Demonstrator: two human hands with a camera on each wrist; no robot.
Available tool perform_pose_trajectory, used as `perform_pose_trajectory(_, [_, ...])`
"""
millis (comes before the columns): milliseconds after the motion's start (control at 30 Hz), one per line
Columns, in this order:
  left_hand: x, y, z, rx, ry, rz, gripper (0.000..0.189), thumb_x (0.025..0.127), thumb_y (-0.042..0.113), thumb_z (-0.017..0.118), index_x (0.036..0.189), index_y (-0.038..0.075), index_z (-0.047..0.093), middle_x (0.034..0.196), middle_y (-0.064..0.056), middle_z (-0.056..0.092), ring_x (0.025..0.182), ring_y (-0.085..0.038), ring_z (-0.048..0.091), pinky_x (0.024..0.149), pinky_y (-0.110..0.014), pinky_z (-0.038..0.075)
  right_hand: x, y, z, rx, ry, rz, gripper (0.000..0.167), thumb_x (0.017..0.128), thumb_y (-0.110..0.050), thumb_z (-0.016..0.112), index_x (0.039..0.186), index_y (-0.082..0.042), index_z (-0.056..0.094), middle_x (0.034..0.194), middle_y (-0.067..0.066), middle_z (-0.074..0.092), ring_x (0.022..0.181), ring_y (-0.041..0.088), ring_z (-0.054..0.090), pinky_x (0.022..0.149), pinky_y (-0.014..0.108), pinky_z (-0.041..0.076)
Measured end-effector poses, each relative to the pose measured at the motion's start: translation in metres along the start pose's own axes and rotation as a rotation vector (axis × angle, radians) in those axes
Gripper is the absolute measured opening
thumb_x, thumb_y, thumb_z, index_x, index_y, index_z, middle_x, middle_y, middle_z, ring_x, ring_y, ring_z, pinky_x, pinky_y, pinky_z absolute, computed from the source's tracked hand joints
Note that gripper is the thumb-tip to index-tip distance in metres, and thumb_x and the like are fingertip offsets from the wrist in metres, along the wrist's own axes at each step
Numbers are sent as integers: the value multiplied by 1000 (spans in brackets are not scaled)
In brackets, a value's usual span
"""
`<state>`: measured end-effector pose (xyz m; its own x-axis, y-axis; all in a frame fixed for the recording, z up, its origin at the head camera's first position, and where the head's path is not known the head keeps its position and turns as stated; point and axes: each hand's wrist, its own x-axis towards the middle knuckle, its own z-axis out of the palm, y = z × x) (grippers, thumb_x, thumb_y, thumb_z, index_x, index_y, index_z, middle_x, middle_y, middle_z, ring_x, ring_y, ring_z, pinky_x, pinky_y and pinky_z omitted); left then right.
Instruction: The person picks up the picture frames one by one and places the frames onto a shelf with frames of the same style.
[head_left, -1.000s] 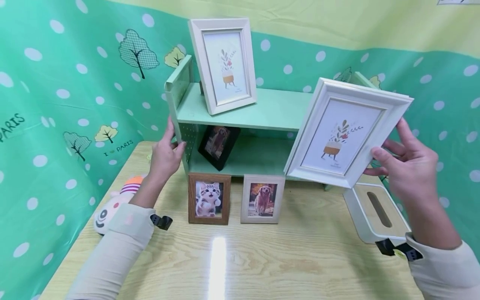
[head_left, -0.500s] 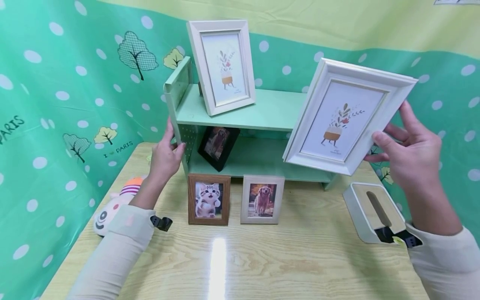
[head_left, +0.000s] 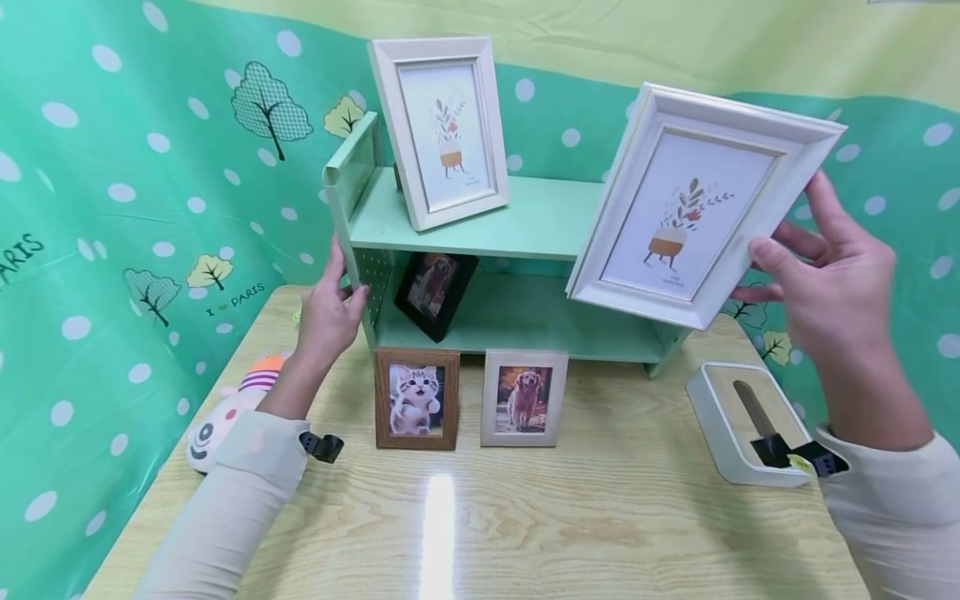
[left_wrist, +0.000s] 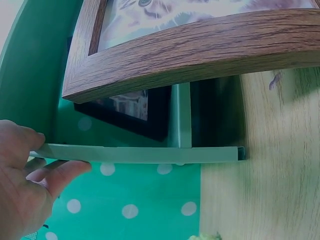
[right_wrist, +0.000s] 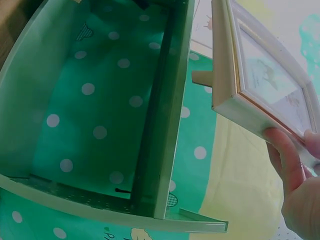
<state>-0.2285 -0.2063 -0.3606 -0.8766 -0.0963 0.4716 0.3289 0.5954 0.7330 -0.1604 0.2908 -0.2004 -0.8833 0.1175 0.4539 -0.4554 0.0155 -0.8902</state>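
Note:
My right hand (head_left: 840, 304) holds a white picture frame (head_left: 686, 221) by its right edge, thumb on the front and fingers behind. It is tilted, raised before the right end of a green two-tier shelf (head_left: 551, 215). In the right wrist view, this picture frame (right_wrist: 237, 100) shows apart from the shelf, a support leg behind it. My left hand (head_left: 330, 312) grips the shelf's left side panel; the left wrist view shows the thumb (left_wrist: 67, 175) and fingers around the panel's edge. A similar white picture frame (head_left: 450, 137) stands on the top tier, at left.
A black picture frame (head_left: 437, 296) leans in the lower tier. On the wooden table (head_left: 540, 525), a brown kitten picture frame (head_left: 417, 400) and a pale dog picture frame (head_left: 522, 400) stand before the shelf. A tissue box (head_left: 708, 429) is at right, a plush toy (head_left: 228, 417) at left.
My right hand has raised the white picture frame, uncovering the shelf's lower right corner. The left hand keeps its place on the side panel.

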Motion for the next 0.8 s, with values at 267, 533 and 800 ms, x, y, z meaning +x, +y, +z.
perform_pose_trajectory(267, [-1, -2, 2, 6, 0, -5, 91, 100, -1, 57, 165, 36, 6, 163, -18, 36, 132, -49, 55, 98, -58, 58, 9, 3, 3, 59, 26, 93, 76, 86, 1, 78, 148, -34, 52, 140, 4, 66, 90, 16, 79, 52, 38, 62])
perform_pose_trajectory(533, [0, -1, 1, 13, 10, 8, 89, 99, -1, 57, 165, 33, 7, 160, -21, 40, 130, -49, 56, 98, -57, 58, 21, 5, 10, 62, 56, 138, 76, 85, -2, 79, 146, -39, 53, 141, 4, 65, 89, 18, 79, 53, 39, 62])
perform_pose_trajectory(800, [1, 0, 0, 9, 11, 4, 91, 99, -2, 57, 165, 37, 7, 160, -19, 40, 133, -48, 54, 100, -58, 57, 35, 5, 21, 31, 46, 147, 75, 86, -5, 79, 146, -41, 51, 145, 3, 61, 90, 15, 79, 55, 38, 63])
